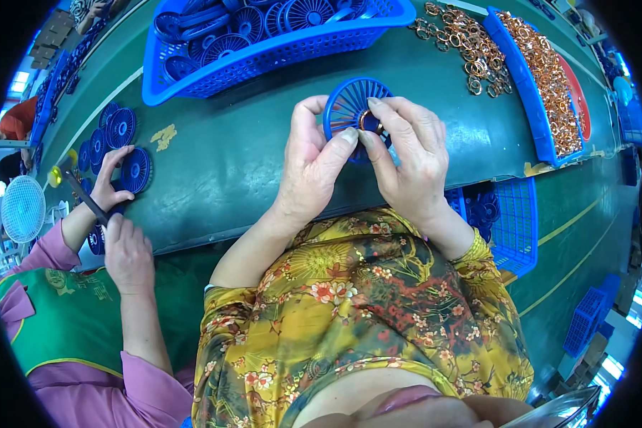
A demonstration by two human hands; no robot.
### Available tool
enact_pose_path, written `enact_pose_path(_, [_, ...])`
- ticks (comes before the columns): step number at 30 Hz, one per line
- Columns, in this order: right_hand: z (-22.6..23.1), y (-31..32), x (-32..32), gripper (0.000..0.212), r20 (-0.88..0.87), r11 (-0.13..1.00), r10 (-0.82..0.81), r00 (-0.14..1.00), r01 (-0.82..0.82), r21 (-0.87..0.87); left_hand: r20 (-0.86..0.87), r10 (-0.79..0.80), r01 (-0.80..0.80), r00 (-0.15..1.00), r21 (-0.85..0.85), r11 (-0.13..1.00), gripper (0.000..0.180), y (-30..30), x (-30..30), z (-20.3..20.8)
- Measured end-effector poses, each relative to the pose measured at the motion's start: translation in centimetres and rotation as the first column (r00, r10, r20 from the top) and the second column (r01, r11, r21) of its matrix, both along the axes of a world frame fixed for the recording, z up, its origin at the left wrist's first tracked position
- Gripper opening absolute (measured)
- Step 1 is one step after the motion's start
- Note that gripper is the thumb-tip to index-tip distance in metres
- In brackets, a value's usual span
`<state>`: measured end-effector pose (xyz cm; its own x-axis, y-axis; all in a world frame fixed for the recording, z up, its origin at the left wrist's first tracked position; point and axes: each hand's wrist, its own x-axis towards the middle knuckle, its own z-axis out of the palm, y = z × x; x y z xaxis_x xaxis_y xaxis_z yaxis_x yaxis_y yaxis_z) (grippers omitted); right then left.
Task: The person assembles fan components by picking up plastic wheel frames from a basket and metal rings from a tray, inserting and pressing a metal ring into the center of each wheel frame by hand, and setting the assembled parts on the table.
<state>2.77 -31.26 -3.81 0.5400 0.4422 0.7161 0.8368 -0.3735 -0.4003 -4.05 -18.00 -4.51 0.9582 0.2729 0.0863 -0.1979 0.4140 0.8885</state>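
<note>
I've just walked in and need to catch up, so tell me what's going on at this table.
The person's left hand holds a blue slotted wheel up on its side, while the right hand pinches a copper-coloured ring at its middle; whether the ring is seated, I can't tell. A blue basket of similar wheels stands beyond, with loose rings and a blue tray of rings to the right. At left, a co-worker's hand grips a yellow-headed mallet.

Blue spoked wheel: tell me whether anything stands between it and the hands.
Nothing visible does. The left hand holds the blue spoked wheel at its left side, and the right hand pinches the copper-coloured ring near its centre. The large blue basket stands beyond, clear of both hands.
</note>
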Motion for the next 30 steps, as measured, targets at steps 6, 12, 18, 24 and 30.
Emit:
enact_pose_path(6, [0.3,-1.8,3.1,0.033,0.122,0.947,0.294,0.948,-0.271,-0.172,-0.070,-0.101,0.096,0.992,-0.066,0.993,0.046,0.9,-0.5,0.5])
enact_pose_path(12, [-1.3,-2.0,4.1,0.033,-0.128,0.830,0.556,0.821,-0.557,0.029,-0.093,-0.076,0.077,0.993,0.007,0.997,0.045,0.5,-0.5,-0.4])
enact_pose_path(18, [-1.7,-1.0,2.1,0.058,-0.534,0.661,0.743,0.404,-0.318,0.679,0.118,0.088,-0.123,0.989,0.342,0.931,0.044,-0.1,-0.8,-1.0])
enact_pose_path(24, [-2.1,-1.5,2.1,0.035,-0.672,0.704,0.709,0.215,-0.258,0.661,0.175,0.121,-0.182,0.977,0.392,0.902,0.043,-0.2,-0.7,-2.5])
enact_pose_path(30, [-2.1,-1.1,1.8,0.029,-0.723,0.766,0.643,0.252,-0.225,0.603,0.143,0.151,-0.192,0.978,0.348,0.918,0.041,-0.5,-0.7,-2.4])
